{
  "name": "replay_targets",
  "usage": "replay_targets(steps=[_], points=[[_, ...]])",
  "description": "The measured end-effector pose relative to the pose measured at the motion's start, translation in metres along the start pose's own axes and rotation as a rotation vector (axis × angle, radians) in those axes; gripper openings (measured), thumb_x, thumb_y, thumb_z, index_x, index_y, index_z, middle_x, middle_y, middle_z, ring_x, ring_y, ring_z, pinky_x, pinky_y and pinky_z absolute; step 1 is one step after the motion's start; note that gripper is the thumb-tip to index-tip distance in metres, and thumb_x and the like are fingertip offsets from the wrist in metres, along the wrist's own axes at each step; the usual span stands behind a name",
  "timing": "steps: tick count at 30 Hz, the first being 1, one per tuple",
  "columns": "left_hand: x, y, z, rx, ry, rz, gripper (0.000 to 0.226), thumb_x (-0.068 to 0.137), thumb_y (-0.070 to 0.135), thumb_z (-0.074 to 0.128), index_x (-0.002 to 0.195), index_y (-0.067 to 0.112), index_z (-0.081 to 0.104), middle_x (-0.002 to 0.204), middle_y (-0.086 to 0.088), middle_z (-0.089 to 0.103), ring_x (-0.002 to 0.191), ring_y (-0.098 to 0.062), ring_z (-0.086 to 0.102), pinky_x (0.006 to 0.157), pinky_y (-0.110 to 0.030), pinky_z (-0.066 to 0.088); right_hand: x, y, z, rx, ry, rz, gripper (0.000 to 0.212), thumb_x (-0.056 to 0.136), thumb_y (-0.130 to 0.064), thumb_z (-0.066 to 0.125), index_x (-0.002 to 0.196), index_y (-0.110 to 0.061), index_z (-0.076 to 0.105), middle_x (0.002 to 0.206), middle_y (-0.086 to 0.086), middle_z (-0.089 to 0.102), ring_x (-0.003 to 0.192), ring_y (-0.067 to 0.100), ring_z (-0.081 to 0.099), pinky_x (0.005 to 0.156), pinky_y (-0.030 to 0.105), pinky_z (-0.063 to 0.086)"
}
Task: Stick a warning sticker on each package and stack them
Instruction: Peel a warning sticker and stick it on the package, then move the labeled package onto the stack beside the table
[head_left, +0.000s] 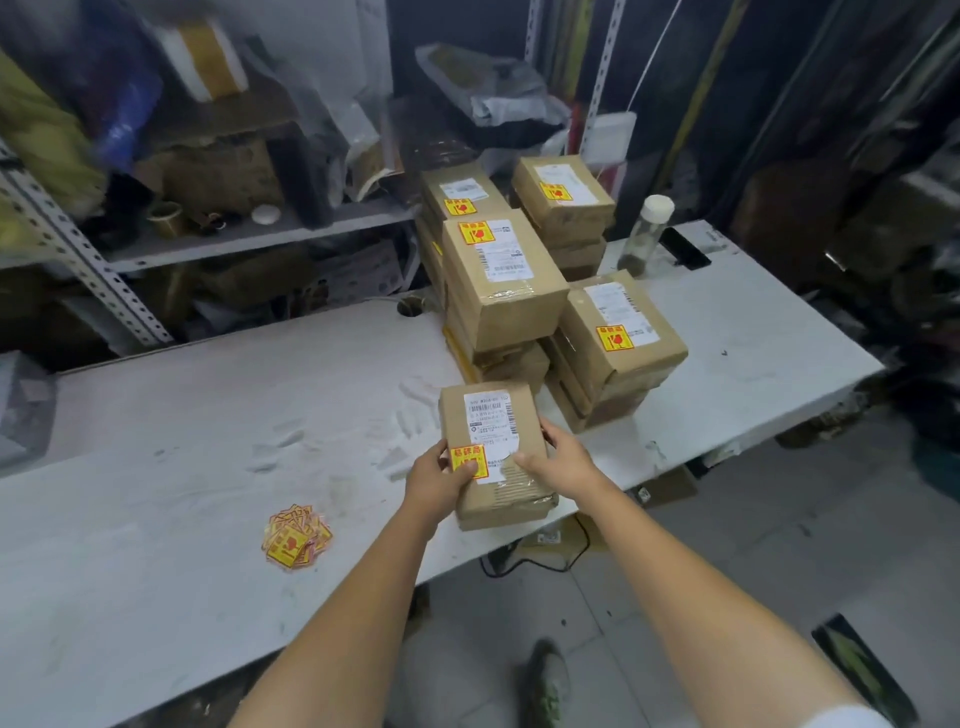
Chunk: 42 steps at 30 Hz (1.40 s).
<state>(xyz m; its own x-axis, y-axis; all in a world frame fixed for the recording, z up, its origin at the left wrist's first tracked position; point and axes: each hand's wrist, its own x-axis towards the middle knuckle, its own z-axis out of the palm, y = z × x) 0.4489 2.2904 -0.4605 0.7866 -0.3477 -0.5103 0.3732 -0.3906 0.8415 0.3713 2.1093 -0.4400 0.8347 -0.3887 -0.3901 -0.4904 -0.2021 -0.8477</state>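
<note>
Both hands hold 1 cardboard package (511, 501) at the near edge of the white table (208, 415); whether it rests on the table or is lifted, cannot tell. Left hand (441, 480) grips its left side, thumb pressing on the yellow warning sticker (469, 460). Right hand (563, 460) grips the right side, thumb on the shipping label (491, 415). Just beyond the hands: 4 stacks of packages (501, 275), each top one stickered. Left of the left hand: loose sticker pile (296, 535). Far beyond the right hand: capped bottle (649, 234).
</note>
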Motion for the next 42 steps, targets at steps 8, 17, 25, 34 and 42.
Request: replay_targets(steps=[8,17,25,34,42], points=[[0.027,0.012,0.083,0.045,0.080,-0.021,0.030,0.089,0.022,0.069,0.109,0.040,0.057,0.115,0.004,0.067,0.111,-0.019,0.062,0.099,-0.047,0.050,0.054,0.040,-0.070,-0.124,-0.086,0.065,0.085,0.086,-0.029,0.075,0.155,-0.019,0.027,0.138,-0.001,0.056,0.127,0.019,0.053,0.097,0.029,0.043],[0.044,0.021,0.104,0.129,0.159,-0.091,0.036,0.089,0.023,0.068,0.124,0.023,0.060,0.113,0.000,0.067,0.106,-0.022,0.063,0.097,-0.046,0.051,0.089,0.049,-0.083,-0.128,-0.199,0.065,0.052,0.088,-0.018,0.072,0.136,-0.014,0.051,0.121,0.003,0.066,0.109,0.018,0.061,0.096,0.033,0.049],[0.045,0.028,0.105,0.173,0.114,-0.121,0.047,0.091,0.028,0.066,0.135,0.021,0.053,0.127,-0.003,0.063,0.114,-0.023,0.060,0.102,-0.045,0.047,0.100,0.047,-0.088,-0.188,-0.209,0.160,0.073,0.086,-0.024,0.075,0.149,-0.015,0.038,0.134,0.005,0.061,0.120,0.023,0.058,0.105,0.043,0.047],[0.040,0.052,0.069,0.492,0.028,-0.056,0.054,0.095,0.033,0.057,0.144,0.015,0.045,0.141,-0.009,0.054,0.125,-0.027,0.053,0.096,-0.032,0.045,0.081,-0.008,-0.070,-0.498,-0.049,0.173,0.060,0.094,-0.018,0.061,0.147,-0.006,0.037,0.142,0.014,0.052,0.130,0.032,0.050,0.106,0.041,0.043],[-0.007,0.042,-0.082,0.805,0.129,0.075,0.044,0.097,0.034,0.049,0.139,0.023,0.050,0.136,-0.004,0.057,0.121,-0.023,0.054,0.098,-0.037,0.047,0.042,-0.095,-0.011,-0.877,-0.108,-0.094,0.037,0.095,-0.030,0.053,0.128,-0.015,0.059,0.131,0.010,0.062,0.119,0.030,0.057,0.094,0.038,0.048]])
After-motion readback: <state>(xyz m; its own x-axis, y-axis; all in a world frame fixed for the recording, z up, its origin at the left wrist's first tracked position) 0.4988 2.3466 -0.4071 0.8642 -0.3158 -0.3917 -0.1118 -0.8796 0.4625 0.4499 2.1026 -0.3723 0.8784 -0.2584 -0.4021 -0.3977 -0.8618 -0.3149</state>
